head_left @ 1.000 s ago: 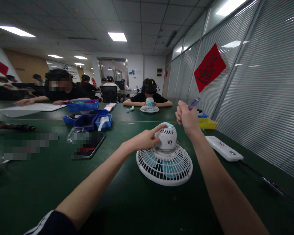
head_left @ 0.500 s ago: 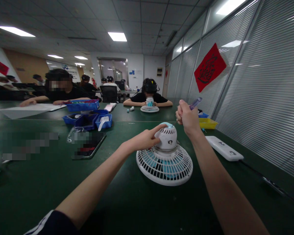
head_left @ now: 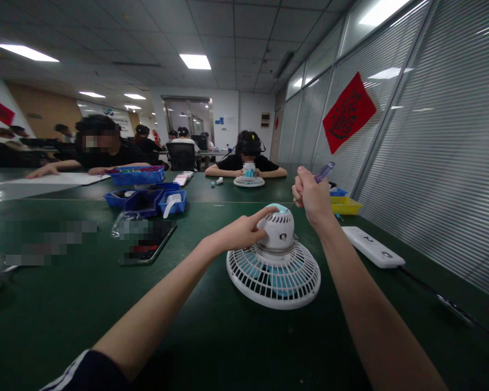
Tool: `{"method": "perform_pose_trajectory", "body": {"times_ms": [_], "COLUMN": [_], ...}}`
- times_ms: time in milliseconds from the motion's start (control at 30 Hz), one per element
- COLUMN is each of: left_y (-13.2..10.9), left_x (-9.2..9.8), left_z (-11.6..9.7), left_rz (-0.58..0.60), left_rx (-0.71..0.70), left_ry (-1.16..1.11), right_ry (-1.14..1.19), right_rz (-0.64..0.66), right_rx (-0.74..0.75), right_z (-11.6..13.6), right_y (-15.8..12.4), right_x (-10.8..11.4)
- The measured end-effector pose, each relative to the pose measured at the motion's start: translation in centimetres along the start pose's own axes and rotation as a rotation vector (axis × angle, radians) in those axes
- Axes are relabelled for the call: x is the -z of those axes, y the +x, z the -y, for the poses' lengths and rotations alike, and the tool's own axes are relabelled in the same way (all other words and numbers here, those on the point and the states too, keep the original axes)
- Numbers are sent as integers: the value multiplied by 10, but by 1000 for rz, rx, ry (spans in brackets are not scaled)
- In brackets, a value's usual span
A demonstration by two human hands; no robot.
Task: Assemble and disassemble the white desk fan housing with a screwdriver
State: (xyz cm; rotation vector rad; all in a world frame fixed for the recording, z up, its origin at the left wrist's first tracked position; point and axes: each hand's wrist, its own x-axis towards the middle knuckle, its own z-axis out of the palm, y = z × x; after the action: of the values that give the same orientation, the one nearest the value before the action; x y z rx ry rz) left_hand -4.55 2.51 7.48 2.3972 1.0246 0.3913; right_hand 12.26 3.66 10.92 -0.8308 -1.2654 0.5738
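Observation:
A small white fan (head_left: 280, 231) lies grille-down on the green table, its light blue blades showing through the bars. My left hand (head_left: 248, 231) grips the motor housing from the left, with the index finger stretched over the light blue piece (head_left: 279, 207) on top. To the right and slightly above, my right hand (head_left: 312, 195) is closed around a screwdriver (head_left: 325, 171) with a clear purple handle. Its thin shaft slants down to the left, toward the top of the housing. Whether the tip sits in a screw is too small to tell.
A white power strip (head_left: 372, 247) with a black cable lies to the right, near a yellow bin (head_left: 345, 206). At left are a phone (head_left: 157, 244), a plastic bag (head_left: 128, 224) and blue bins (head_left: 140, 202). Across the table, a person (head_left: 248, 157) handles a similar fan (head_left: 249, 181).
My hands and the fan stay practically where they were. At the far left, a co-worker's hand and the white sheet under it have shifted slightly left.

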Motion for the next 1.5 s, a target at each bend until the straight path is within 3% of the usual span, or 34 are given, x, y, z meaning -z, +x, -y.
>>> {"method": "perform_pose_trajectory", "body": {"times_ms": [700,1233,1500], "left_y": [0,-1,1], "left_x": [-1,2,5], "left_z": [1,0,10], "left_rz": [-5,-49,-151], "left_rx": [8,-39,-32], "left_ry": [-36,-49,2], "right_ry": [39,-65,-112], "right_rz": [-23,-7,-7], "right_rx": [-17,-16,12], "right_z": [2,-4,-4], "right_y": [0,2,1], "right_x": [1,3,4]}}
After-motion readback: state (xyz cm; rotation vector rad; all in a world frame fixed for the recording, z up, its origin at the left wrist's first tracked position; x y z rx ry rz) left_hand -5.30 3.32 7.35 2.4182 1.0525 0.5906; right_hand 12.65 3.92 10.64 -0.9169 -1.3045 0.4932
